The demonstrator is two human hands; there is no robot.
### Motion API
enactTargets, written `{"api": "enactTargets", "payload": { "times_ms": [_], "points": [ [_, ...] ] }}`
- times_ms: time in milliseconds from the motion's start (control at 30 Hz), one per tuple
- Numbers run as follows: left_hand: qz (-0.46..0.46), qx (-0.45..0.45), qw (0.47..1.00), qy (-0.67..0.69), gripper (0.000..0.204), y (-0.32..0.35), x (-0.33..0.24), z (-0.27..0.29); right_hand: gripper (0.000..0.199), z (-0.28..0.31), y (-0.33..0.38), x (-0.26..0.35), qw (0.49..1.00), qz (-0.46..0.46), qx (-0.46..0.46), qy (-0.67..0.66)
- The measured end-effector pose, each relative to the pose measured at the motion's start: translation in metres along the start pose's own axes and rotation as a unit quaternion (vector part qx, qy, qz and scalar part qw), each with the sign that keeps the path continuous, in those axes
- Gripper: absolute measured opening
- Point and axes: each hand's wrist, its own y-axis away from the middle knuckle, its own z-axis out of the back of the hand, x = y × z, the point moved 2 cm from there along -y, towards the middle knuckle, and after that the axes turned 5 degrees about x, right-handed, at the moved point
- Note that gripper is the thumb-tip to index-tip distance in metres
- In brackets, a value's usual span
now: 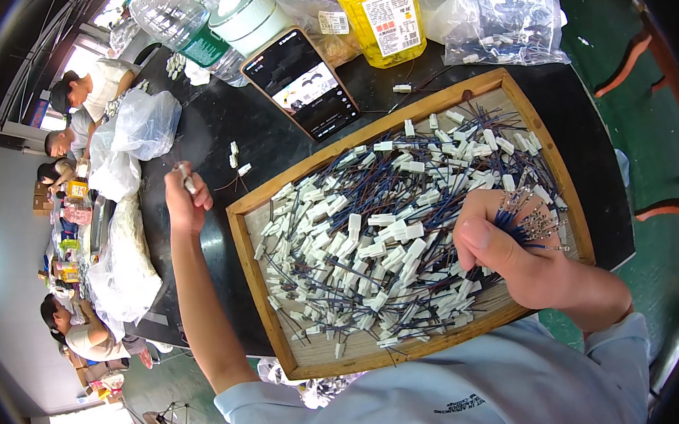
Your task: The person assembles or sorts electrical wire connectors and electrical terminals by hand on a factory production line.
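Observation:
Over the right side of a wooden-framed tray [259,286], my right hand [511,258] is closed round a bundle of thin blue wires [520,230]. Their bare metal terminals fan out beyond my fingers. To the left of the tray, above the black table, my left hand [187,202] is closed on a small white plastic connector [186,176]; its fingers partly cover it. White connectors [354,228] with dark wires lie in a tangled heap inside the tray.
Beyond the tray, a phone [301,83] leans upright near a plastic bottle [181,25], a pale green container [248,16], a yellow jug [380,17] and a clear bag of parts [499,12]. Loose connectors [244,170] lie on the table [214,246]. Plastic bags [124,261] and several people are leftward.

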Motion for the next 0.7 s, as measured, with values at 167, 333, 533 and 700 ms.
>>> {"api": "enactTargets", "payload": {
  "times_ms": [167, 333, 533, 700],
  "points": [
    [-0.053, 0.071, 0.973, 0.212, 0.014, 0.003, 0.001, 0.017, 0.023, -0.002, 0.000, 0.001, 1.000, -0.023, -0.003, -0.014],
    [-0.032, 0.162, 0.947, 0.277, 0.020, 0.003, -0.001, 0.015, 0.023, -0.003, -0.001, -0.002, 0.999, -0.036, -0.008, -0.031],
    [-0.055, 0.006, 0.990, 0.127, 0.017, 0.007, -0.006, -0.014, 0.024, -0.002, -0.001, -0.001, 0.999, -0.045, -0.005, -0.022],
    [-0.030, 0.074, 0.994, -0.080, 0.012, 0.010, -0.017, -0.023, 0.025, -0.002, 0.001, 0.002, 0.999, -0.043, -0.006, -0.027]
  ]
}}
